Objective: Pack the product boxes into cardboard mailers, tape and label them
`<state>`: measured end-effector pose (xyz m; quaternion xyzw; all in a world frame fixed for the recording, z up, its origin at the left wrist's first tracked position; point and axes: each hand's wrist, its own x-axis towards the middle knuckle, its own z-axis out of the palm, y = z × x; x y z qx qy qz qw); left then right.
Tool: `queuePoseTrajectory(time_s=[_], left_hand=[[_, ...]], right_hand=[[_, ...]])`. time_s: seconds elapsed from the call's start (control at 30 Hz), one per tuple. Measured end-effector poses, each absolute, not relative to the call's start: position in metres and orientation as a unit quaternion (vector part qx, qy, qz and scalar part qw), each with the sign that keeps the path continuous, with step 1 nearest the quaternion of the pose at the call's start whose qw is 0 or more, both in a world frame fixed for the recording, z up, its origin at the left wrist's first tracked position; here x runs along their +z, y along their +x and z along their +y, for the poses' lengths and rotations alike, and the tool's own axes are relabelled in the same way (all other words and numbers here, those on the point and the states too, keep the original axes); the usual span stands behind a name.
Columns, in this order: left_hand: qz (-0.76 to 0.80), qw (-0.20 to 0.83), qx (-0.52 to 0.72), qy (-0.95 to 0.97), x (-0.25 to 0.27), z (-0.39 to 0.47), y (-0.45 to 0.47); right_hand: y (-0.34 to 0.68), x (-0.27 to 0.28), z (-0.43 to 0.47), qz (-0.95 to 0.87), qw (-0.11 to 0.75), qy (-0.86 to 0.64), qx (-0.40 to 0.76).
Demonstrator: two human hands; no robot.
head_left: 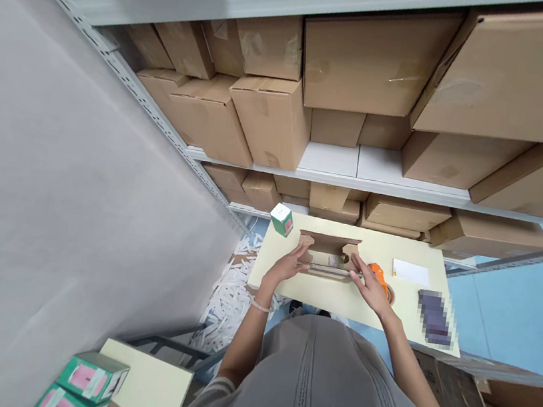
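A cardboard box (329,271) with its top open lies lengthwise on the pale yellow table (309,293) in front of me. My left hand (288,264) holds its left end, fingers by the side flap and thumb toward the front wall. At the right end, my right hand (367,287) grips the box in the same way, with fingers stretched along the flap. Inside the box a small item (335,261) shows, too small to identify. An orange tape dispenser (379,274) sits just beyond my right hand, partly covered by it.
A small green and white box (282,220) stands at the table's back left. White paper (411,271) and a blurred dark item (434,317) lie on the right. Shelves (385,188) with cardboard boxes rise behind. Shredded paper (228,298) covers the floor at left; green boxes (93,377) sit lower left.
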<state>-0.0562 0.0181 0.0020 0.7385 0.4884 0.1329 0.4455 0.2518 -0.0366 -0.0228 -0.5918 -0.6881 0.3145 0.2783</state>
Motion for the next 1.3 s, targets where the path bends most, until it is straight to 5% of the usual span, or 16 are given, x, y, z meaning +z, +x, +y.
queuePoseTrajectory(time_s=[0.8,1.3], left_hand=[[0.657,0.201,0.28,0.67,-0.003,0.013,-0.018],[0.577,0.185,0.201,0.769,-0.014,0.018,-0.025]], right_hand=[[0.246,-0.017,-0.002,-0.693,0.234,-0.679,0.063],[0.238,-0.03,-0.022,-0.729,0.206,-0.647,0.085]])
